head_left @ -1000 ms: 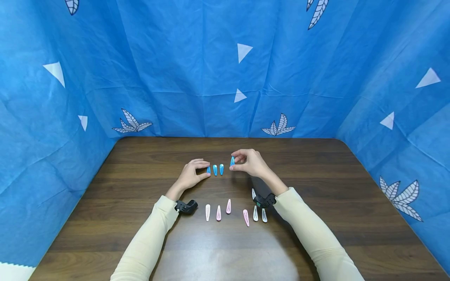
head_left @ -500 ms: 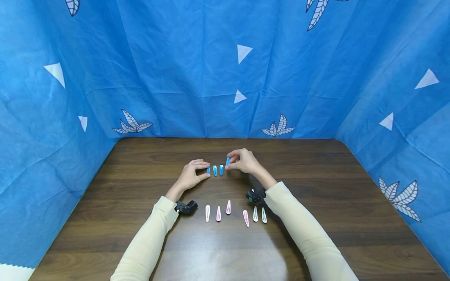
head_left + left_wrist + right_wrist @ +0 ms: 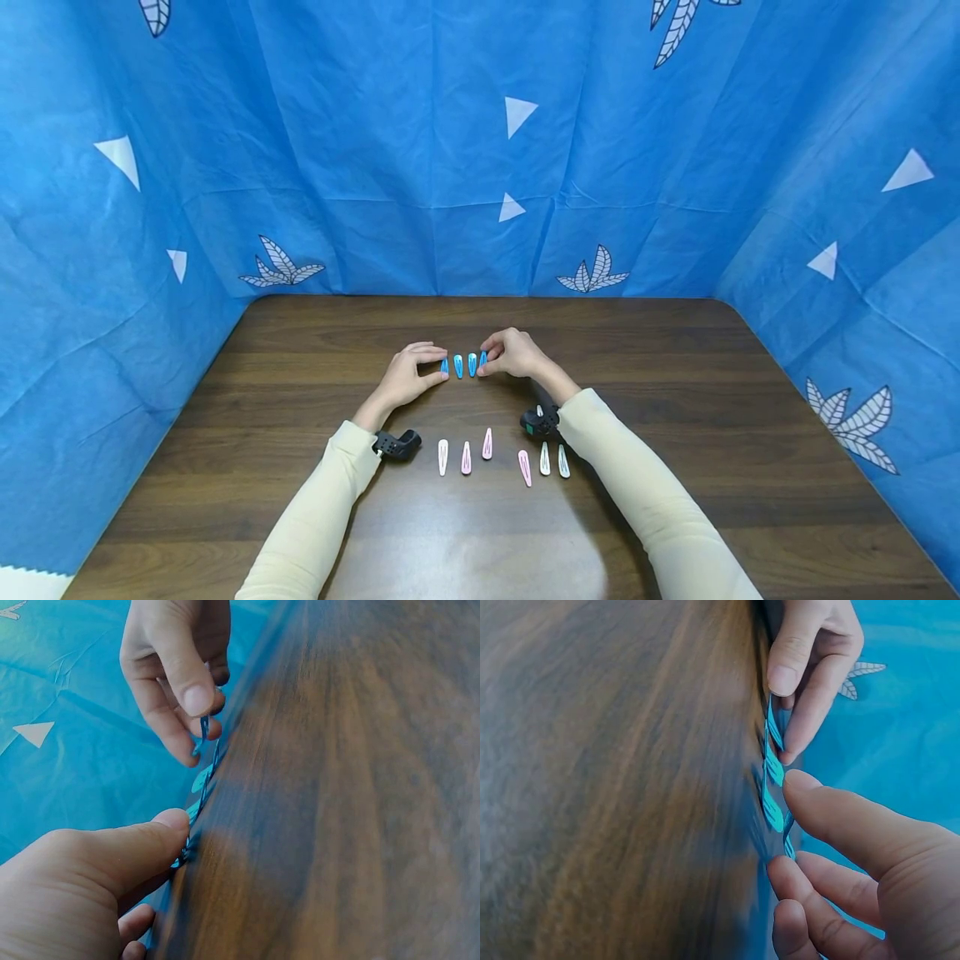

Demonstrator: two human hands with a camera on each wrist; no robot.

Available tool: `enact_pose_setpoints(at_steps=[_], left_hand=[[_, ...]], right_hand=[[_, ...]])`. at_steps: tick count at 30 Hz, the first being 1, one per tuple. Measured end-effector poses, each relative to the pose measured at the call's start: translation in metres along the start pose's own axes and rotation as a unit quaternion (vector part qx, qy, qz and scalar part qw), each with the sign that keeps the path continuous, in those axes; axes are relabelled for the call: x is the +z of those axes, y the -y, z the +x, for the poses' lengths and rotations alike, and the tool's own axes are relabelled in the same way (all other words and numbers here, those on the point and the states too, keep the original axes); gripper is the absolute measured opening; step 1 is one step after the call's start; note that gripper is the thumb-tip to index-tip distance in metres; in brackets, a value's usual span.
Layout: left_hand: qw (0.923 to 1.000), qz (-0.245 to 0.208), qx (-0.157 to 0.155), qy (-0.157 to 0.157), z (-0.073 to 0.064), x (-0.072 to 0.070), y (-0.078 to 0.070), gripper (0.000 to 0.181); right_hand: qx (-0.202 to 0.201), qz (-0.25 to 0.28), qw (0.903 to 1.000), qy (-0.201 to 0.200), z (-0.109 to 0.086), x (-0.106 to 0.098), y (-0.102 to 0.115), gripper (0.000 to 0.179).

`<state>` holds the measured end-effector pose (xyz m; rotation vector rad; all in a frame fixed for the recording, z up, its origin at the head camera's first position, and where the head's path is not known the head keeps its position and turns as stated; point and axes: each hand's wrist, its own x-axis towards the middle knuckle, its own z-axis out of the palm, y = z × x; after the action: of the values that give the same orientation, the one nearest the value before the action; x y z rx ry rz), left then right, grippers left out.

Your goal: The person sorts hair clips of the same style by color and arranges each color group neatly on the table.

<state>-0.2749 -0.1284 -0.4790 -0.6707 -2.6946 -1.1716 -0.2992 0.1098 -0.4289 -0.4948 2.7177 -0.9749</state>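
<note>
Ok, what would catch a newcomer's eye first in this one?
A row of blue hair clips at mid-table, with the left hand pinching the leftmost clip and the right hand pinching the rightmost. Nearer the person lie pink and white clips. Blue patterned cloth walls it all.

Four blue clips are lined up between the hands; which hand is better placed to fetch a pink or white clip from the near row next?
Probably the right hand: it only pinches the end blue clip it is placing, while the left hand holds the row's other end clip. Pink and white clips lie beside its forearm.
</note>
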Motion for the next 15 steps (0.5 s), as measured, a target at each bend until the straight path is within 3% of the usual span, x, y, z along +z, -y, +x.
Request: enact_pose_setpoints(at_steps=[15], left_hand=[[1.0000, 0.004, -0.003, 0.001, -0.0021, -0.0004, -0.0016, 0.041]], right_hand=[[-0.001, -0.011, 0.9999, 0.008, 0.0007, 0.0048, -0.0030, 0.047]])
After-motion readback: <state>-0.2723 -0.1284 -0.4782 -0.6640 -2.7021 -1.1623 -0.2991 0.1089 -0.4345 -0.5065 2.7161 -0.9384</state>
